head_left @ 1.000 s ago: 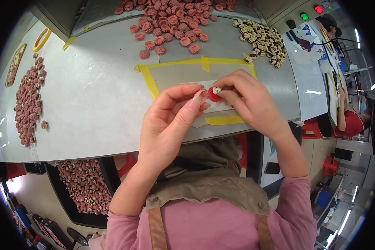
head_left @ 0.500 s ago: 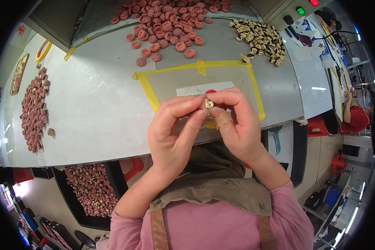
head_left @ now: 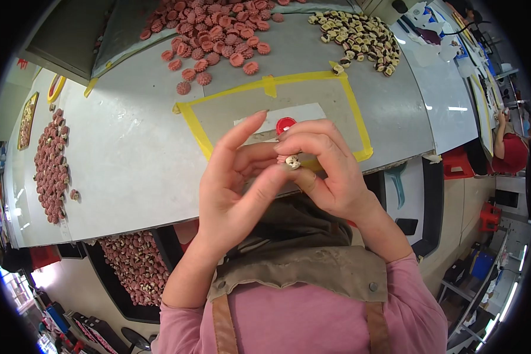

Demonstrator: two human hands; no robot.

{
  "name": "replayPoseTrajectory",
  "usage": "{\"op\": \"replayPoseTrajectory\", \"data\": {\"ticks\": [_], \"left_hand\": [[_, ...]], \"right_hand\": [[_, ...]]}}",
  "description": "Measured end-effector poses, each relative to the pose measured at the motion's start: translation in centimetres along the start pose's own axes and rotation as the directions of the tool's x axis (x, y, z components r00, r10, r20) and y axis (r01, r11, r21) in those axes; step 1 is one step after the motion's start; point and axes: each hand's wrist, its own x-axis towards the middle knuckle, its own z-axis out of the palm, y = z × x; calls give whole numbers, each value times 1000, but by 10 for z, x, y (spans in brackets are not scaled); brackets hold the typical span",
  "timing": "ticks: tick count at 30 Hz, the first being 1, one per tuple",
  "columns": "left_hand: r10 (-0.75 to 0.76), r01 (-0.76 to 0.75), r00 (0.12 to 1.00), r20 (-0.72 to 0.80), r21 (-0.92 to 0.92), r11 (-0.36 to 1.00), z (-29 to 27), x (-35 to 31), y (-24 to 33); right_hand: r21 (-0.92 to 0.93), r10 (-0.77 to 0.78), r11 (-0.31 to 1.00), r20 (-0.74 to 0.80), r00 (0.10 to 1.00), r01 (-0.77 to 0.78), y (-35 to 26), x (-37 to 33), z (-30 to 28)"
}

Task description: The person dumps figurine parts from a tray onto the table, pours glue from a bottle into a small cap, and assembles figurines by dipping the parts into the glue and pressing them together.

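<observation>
Between my hands, above the near edge of the table, is a small pink-and-cream piece (head_left: 292, 161) with dark marks on its pale side. My left hand (head_left: 233, 171) holds its pink side between thumb and bent fingers, while the index finger points up and away. Thumb and fingers of my right hand (head_left: 330, 168) close on the other side of the piece, partly covering it. Just beyond the fingertips a red round disc (head_left: 285, 125) lies over a white strip (head_left: 310, 112), inside a frame of yellow tape (head_left: 203, 133).
Ridged pink cups (head_left: 218, 41) are heaped at the back, small cream-and-dark pieces (head_left: 360, 41) at back right. Assembled pink pieces (head_left: 52, 168) lie at far left; more fill a black tray (head_left: 133, 265) below the table. A co-worker in red (head_left: 510, 154) is at far right.
My left index finger has lifted off the small piece and points up. Both hands have come slightly lower, and more of the red disc shows. The view has shifted a little.
</observation>
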Motion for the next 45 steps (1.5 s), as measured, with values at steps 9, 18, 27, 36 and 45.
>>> {"op": "replayPoseTrajectory", "data": {"ticks": [9,18,27,36,45], "left_hand": [[31,-33,999,10,199,979,9,4,5],[361,-25,932,36,999,-36,-98,1,57],[298,-86,955,5,962,260,-82,45,65],[232,-163,968,91,937,310,-83,69,54],[-205,185,978,-50,-269,945,-40,22,32]], "right_hand": [[-148,-90,986,-64,994,79,-1,-2,1],[-326,78,935,-199,977,-141,32,25,-73],[-497,149,853,-62,987,-160,37,40,-86],[-432,310,881,214,926,-194,4,24,-85],[-371,450,856,190,872,-361,3,32,-83]]}}
